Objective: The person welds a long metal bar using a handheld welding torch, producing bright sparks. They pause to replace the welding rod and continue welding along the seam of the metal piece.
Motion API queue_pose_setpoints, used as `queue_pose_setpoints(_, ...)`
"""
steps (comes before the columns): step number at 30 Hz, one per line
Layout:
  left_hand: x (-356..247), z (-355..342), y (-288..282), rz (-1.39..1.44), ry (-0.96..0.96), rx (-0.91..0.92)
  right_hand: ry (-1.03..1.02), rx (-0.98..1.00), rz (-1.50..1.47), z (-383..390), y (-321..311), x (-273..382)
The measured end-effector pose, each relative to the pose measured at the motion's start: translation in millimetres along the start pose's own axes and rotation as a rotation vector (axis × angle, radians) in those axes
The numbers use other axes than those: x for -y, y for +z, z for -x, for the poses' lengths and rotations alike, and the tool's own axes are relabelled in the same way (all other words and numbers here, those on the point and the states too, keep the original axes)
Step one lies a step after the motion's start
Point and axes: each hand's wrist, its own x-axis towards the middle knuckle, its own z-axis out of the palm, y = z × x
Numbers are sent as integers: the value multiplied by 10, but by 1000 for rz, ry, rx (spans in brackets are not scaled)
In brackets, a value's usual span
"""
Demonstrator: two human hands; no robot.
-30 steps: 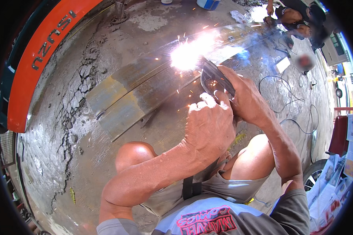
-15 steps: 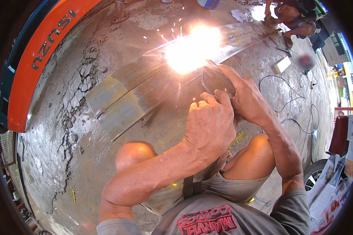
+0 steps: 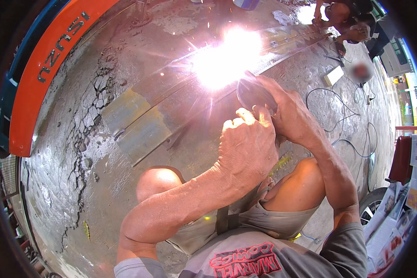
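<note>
A white-hot glare with sparks, like a welding arc, covers the middle of the long steel beam point(image 3: 141, 125) on the ground and hides the contact point. Just nearer than the glare is a dark, rounded tool point(image 3: 257, 96); its exact kind does not show. My right hand point(image 3: 292, 116) wraps round its right side. Pressed up against my right hand, my left hand point(image 3: 248, 141) is closed, with its fingers curled at the tool's near end. What lies inside the left fist is mostly hidden.
Another person point(image 3: 345, 25) crouches at the beam's far right end. Loose cables point(image 3: 343, 116) and a pale box point(image 3: 333, 75) lie on the right. Cracked concrete point(image 3: 92, 99) runs along the left, beside an orange vehicle panel point(image 3: 46, 74). A wheel point(image 3: 373, 208) and papers point(image 3: 389, 222) are at lower right.
The glare has turned whiter and more purple, its left part spreading slightly. Fewer sparks show at its upper left. Both hands and the dark tool stay almost in place.
</note>
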Motion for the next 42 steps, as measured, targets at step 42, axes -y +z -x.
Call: queue_pose_setpoints(42, 34, -11, 14, -14, 14, -40, -117, -33, -6, -56, 34, -32)
